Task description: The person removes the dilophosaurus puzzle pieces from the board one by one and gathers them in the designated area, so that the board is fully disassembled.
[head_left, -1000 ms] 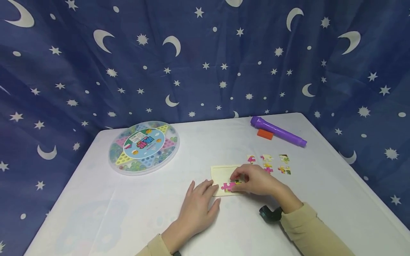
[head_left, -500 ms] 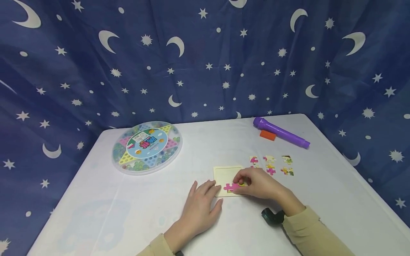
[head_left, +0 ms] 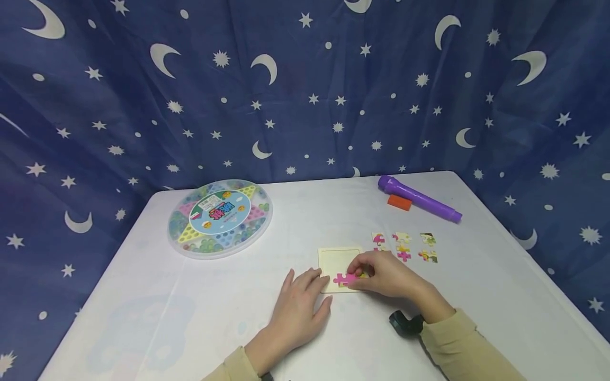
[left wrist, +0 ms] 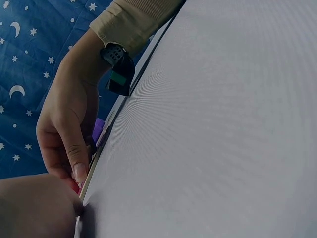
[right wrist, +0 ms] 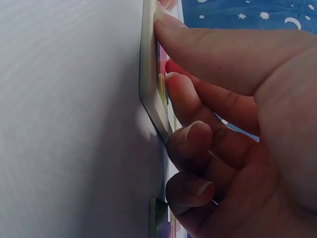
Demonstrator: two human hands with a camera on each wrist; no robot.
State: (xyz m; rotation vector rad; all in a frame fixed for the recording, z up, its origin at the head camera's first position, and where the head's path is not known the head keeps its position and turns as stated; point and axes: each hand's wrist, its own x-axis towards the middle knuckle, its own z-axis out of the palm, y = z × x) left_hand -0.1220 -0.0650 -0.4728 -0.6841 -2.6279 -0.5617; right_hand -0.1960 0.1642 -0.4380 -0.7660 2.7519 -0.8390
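A small cream puzzle frame (head_left: 339, 258) lies on the white table. Pink jigsaw pieces (head_left: 342, 279) sit in its lower part. My right hand (head_left: 388, 275) is over the frame's right side, thumb and bent fingers pinching a jigsaw piece (head_left: 363, 275) with some yellow on it, mostly hidden by the hand. In the right wrist view, the thumb lies at the edge of the frame (right wrist: 148, 64), with the fingertips against the coloured pieces (right wrist: 162, 74). My left hand (head_left: 297, 307) rests palm down, fingers spread, its fingertips touching the frame's left edge.
Several loose jigsaw pieces (head_left: 402, 246) lie to the right, beyond my right hand. At the back are a purple toy microphone (head_left: 419, 199) and an orange block (head_left: 399, 202). A round Chinese checkers box (head_left: 220, 218) sits back left. A starry blue curtain (head_left: 305, 79) hangs behind.
The head view has shifted slightly. The piece under my right hand, dark and raised a second ago, now lies lower beside the pink ones. My left hand stays on the frame's edge.
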